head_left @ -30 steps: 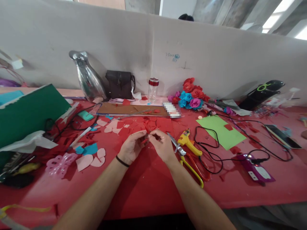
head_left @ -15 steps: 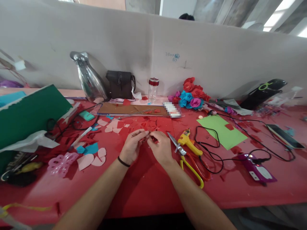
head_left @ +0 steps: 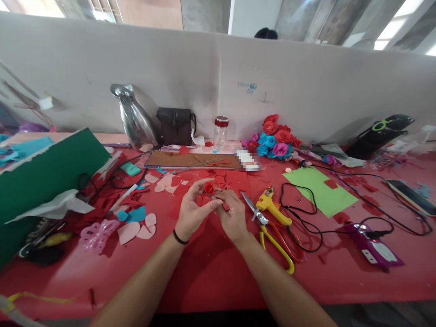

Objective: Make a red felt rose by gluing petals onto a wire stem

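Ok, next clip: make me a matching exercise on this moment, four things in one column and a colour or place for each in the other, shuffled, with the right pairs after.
Things
1. flower
2. glue gun
3. jar
4. jug

Descriptions
A. silvery, beside the dark bag
B. red, between the left hand and the right hand
C. clear, with a red lid
D. yellow, next to the scissors

Right pairs: 1-B, 2-D, 3-C, 4-A
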`<move>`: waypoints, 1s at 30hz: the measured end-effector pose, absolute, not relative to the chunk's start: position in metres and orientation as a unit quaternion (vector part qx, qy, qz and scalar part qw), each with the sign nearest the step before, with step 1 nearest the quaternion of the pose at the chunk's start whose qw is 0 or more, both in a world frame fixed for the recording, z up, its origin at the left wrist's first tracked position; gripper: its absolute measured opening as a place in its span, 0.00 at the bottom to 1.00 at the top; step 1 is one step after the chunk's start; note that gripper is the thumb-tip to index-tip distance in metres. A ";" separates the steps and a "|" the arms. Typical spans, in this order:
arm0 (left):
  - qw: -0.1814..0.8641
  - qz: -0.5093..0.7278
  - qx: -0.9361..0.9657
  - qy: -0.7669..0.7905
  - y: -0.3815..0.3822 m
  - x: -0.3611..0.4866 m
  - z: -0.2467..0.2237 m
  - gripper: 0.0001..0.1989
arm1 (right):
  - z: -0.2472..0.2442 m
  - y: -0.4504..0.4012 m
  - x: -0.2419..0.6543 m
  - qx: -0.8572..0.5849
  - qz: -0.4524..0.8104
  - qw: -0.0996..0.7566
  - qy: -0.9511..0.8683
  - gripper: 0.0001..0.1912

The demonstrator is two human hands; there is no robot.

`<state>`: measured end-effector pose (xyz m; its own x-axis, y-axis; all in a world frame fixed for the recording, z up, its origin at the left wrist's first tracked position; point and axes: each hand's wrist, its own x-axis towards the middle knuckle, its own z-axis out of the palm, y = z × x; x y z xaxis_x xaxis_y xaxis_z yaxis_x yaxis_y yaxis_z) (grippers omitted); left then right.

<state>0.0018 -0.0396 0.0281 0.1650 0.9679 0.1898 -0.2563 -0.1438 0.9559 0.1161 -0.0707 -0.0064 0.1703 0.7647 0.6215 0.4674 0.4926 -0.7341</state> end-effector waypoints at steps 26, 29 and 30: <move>0.583 0.511 0.501 0.384 -0.017 -0.007 0.008 0.11 | -0.010 -0.068 0.111 -0.530 0.162 0.583 -0.594 0.07; 0.513 0.526 0.558 0.386 -0.018 -0.006 0.004 0.09 | -0.013 -0.068 0.111 -0.533 0.147 0.583 -0.595 0.07; 0.499 0.524 0.574 0.383 -0.019 -0.006 0.004 0.08 | -0.014 -0.067 0.111 -0.533 0.143 0.584 -0.595 0.08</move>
